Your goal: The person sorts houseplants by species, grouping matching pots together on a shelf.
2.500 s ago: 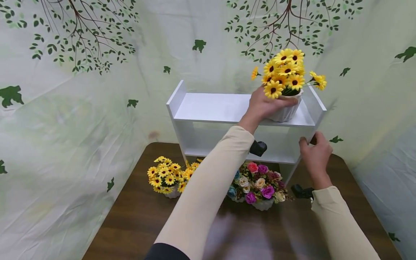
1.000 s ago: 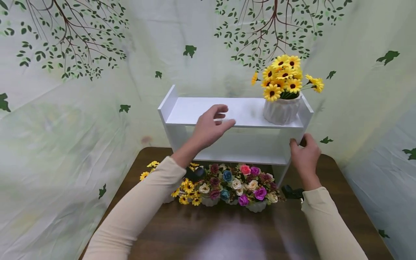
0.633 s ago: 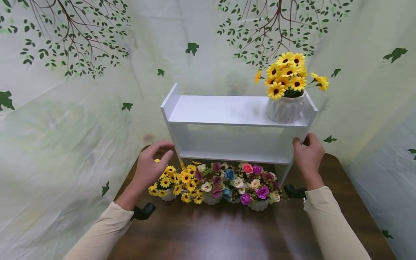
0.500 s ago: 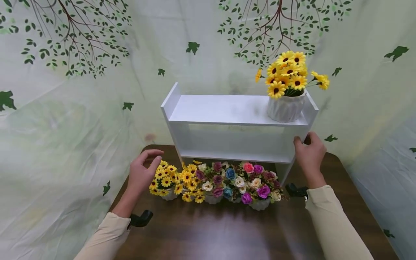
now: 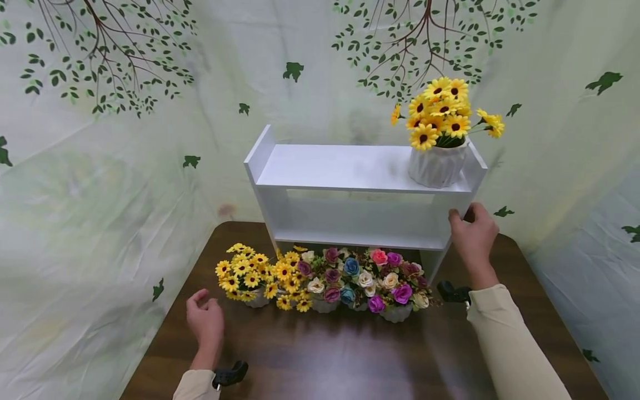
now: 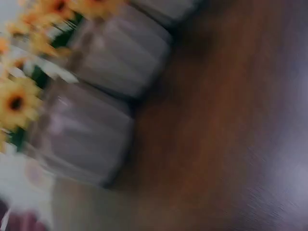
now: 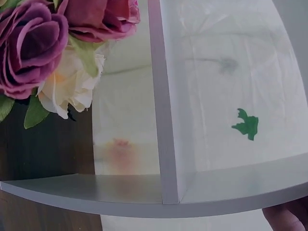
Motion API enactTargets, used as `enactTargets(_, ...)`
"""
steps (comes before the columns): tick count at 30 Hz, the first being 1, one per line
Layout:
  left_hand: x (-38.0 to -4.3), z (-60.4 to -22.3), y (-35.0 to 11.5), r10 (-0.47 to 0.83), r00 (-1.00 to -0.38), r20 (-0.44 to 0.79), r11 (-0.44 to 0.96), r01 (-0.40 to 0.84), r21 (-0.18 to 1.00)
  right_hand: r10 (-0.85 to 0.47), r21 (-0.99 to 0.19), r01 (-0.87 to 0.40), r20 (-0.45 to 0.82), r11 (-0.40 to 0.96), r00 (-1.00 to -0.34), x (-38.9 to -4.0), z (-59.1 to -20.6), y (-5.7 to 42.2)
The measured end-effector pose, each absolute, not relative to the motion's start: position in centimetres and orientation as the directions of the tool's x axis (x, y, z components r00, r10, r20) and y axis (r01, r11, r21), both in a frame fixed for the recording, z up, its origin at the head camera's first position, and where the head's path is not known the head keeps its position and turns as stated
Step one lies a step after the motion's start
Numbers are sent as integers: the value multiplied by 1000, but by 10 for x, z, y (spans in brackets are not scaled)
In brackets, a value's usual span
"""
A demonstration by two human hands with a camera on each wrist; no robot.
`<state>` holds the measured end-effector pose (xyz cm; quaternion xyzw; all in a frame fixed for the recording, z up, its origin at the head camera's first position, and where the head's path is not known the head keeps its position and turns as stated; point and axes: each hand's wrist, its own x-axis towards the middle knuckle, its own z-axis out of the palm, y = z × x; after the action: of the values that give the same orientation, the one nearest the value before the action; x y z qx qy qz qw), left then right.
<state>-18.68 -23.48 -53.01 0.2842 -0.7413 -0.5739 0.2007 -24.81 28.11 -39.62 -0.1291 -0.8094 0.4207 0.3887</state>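
We judge that one part is done: a ribbed white pot of yellow flowers [image 5: 436, 168] stands upright on the white two-board shelf [image 5: 325, 166]. Other yellow-flowered pots [image 5: 256, 300] and pots of multicoloured roses [image 5: 365, 279] seem left, on the brown wooden tabletop [image 5: 325, 361]. Our left hand [image 5: 205, 321], loosely curled, holds nothing; our right hand [image 5: 475, 236] grips the shelf's side.

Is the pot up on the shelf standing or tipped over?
Upright: the white pot sits flat on the top shelf, yellow flowers uppermost.
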Motion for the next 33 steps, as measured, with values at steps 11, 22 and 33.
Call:
enactTargets(11,-199,-567,-225,-291,-957,2,261,-78,962,502,-776,-131,516,617,-694,-251,-399,277)
enactTargets(22,-214,-563,-234,-168,-982,-88,383,-147,912,522,-776,-114,517,621,-678,-248,-398,280)
enactTargets(33,-211,-570,-244,-67,-996,60,383,30,923,518,-765,-138,545,629,-660,-250,-401,282)
